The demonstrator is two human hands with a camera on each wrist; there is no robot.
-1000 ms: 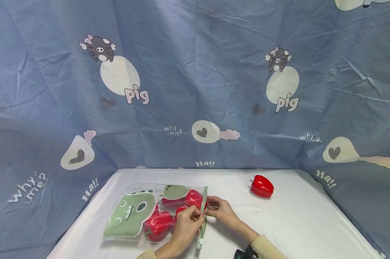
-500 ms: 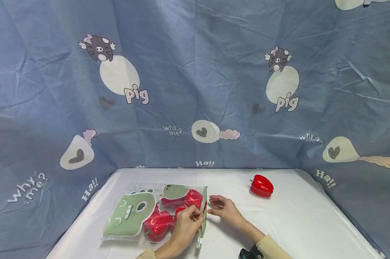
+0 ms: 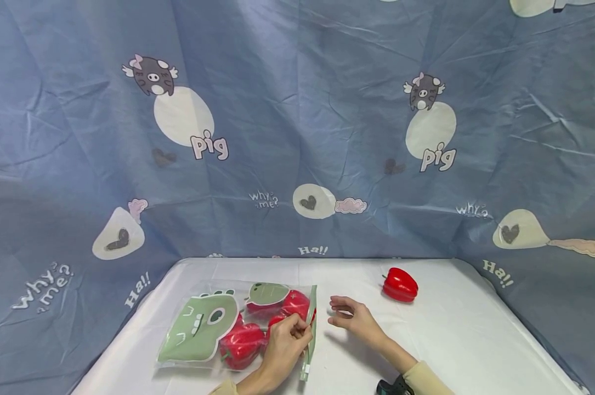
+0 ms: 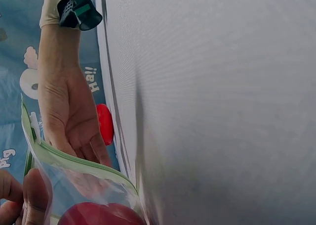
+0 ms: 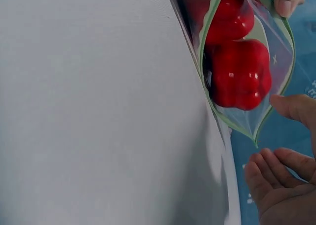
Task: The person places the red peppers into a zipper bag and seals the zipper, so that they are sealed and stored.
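Note:
A clear zip bag [image 3: 191, 332] with a green cartoon print and green zip edge lies on its side at the left of the table. Several red bell peppers [image 3: 242, 345] are inside it. My left hand [image 3: 284, 341] pinches the upper lip of the bag's mouth between thumb and fingers. In the right wrist view the mouth gapes, with a bell pepper [image 5: 242, 74] just inside. My right hand [image 3: 360, 322] hovers to the right of the mouth, apart from it, fingers relaxed and holding nothing. Further back on the right lies a loose red bell pepper [image 3: 400, 285].
A white cloth covers the table [image 3: 455, 334]. Behind it hangs a blue patterned curtain [image 3: 258, 137], which also closes off both sides. A white slider [image 4: 34, 122] sits on the bag's zip at the near end. A dark wrist device [image 3: 395, 387] is on my right wrist.
My right hand has let go of the bag's edge and drawn away to the right. My left hand keeps its pinch on the bag. The loose bell pepper stays put.

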